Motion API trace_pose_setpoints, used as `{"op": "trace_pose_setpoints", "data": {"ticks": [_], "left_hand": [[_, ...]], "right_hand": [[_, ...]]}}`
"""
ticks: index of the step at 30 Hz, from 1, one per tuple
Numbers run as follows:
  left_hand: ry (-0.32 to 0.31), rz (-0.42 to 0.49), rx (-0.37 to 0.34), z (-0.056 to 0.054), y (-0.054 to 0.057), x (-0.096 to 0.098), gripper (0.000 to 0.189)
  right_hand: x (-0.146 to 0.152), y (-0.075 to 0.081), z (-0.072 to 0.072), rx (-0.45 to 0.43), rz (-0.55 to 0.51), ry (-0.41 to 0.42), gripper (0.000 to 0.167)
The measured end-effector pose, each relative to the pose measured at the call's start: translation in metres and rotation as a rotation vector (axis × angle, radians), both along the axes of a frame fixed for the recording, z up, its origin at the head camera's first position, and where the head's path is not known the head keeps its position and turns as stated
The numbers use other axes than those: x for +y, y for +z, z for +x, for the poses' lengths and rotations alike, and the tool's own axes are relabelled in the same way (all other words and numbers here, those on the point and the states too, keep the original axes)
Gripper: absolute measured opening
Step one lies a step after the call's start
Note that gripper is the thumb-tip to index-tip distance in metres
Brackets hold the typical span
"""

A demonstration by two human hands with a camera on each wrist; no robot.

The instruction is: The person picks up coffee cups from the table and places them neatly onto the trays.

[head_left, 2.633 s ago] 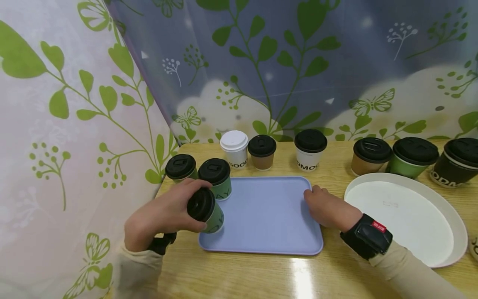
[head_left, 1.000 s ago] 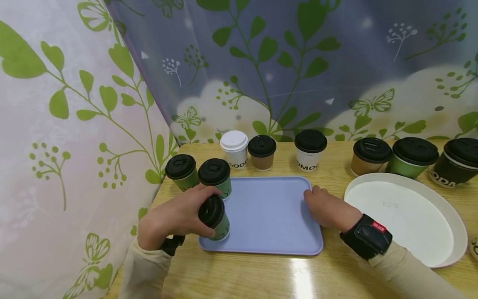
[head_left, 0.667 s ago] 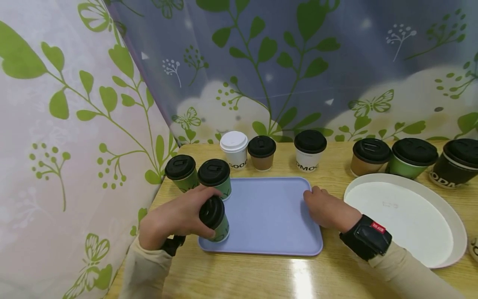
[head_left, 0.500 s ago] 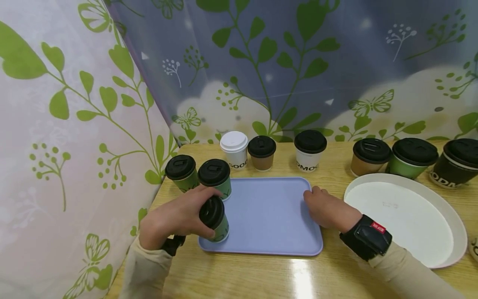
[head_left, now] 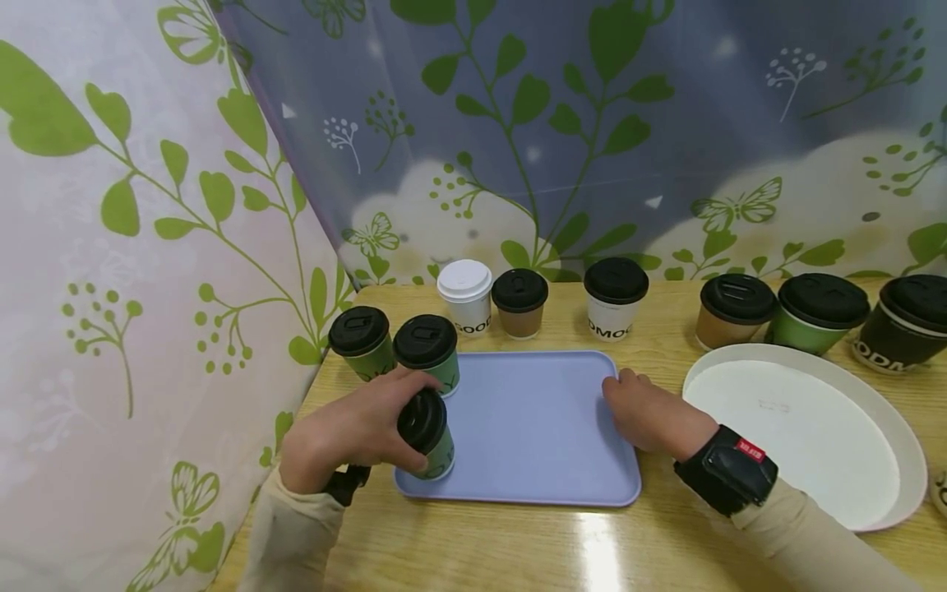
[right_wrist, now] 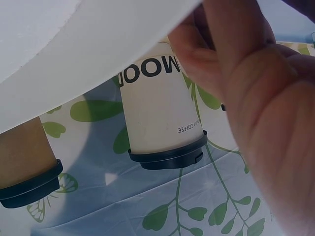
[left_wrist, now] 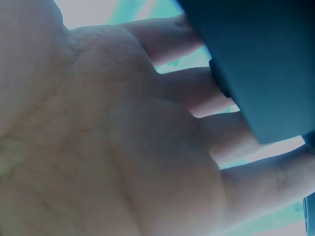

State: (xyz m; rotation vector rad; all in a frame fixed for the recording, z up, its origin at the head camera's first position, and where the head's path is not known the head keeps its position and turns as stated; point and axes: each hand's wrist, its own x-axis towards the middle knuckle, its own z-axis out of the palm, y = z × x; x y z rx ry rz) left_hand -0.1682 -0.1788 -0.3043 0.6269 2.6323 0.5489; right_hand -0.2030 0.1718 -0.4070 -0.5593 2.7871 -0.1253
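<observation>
In the head view my left hand (head_left: 362, 423) grips a green paper coffee cup (head_left: 439, 457) with a black lid, thumb on its near side and fingers round the far side. The cup stands upright at the near left corner of a lavender tray (head_left: 533, 427). My right hand (head_left: 644, 409) holds the tray's right rim with curled fingers. The left wrist view shows the left palm (left_wrist: 123, 132) close up, its fingers reaching behind the dark lid (left_wrist: 261, 64). Two more green cups, a black-lidded green cup (head_left: 436, 376) and a similar cup (head_left: 370, 362), stand just beyond the left hand.
Behind the tray stand a white-lidded cup (head_left: 468, 308), a brown cup (head_left: 520, 319) and a white cup with a black lid (head_left: 611, 316). A round white tray (head_left: 814, 436) lies at the right, with a brown cup (head_left: 725, 327), a green cup (head_left: 806, 329) and a black cup (head_left: 891, 341) behind it.
Since the earliest frame, my left hand has moved the green cup slightly right and toward me, down onto the tray's near left corner. It has barely moved since. The right hand stays put.
</observation>
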Motion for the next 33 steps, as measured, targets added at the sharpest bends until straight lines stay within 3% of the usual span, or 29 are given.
{"op": "trace_pose_setpoints", "data": {"ticks": [15,33], "left_hand": [[-0.024,-0.016,0.011,-0.0009,-0.0037,0.0061,0.081],[0.031,-0.024,-0.02,-0.002,-0.0052,0.0034,0.083]], "right_hand": [[0.0008,0.0031,0.0005,-0.001,-0.007,-0.005,0.021],[-0.001,0.0025,0.001,-0.013,-0.002,-0.019,0.023]]}}
